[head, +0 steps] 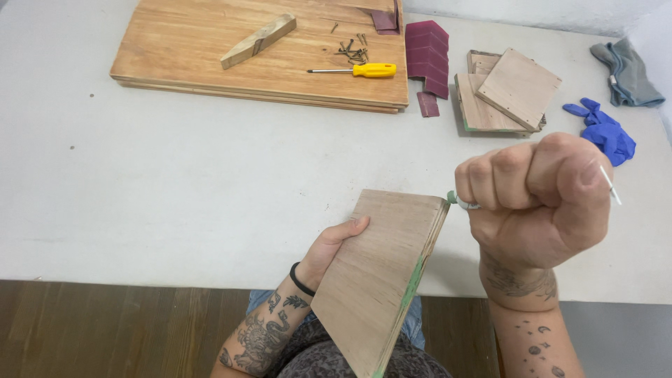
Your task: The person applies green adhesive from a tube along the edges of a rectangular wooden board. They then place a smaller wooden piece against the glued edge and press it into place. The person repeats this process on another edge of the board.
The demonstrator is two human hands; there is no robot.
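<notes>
My left hand [329, 246] holds a thin plywood square [374, 276] tilted up over my lap, thumb on its face. A green paste coats the right edge of the plywood. My right hand [535, 192] is clenched in a fist around a small tube, whose green nozzle tip [455, 200] pokes out at the plywood's upper right corner. The flat white end of the tube sticks out on the far side of the fist.
A large wooden board [210, 49] lies at the back with a wood wedge [257, 40], a yellow screwdriver [364, 70] and several screws [352, 49]. Maroon sandpaper strips [427, 49], stacked plywood squares [507, 94], a blue glove [603, 129] and a grey cloth [626, 73] lie on the white table [175, 182].
</notes>
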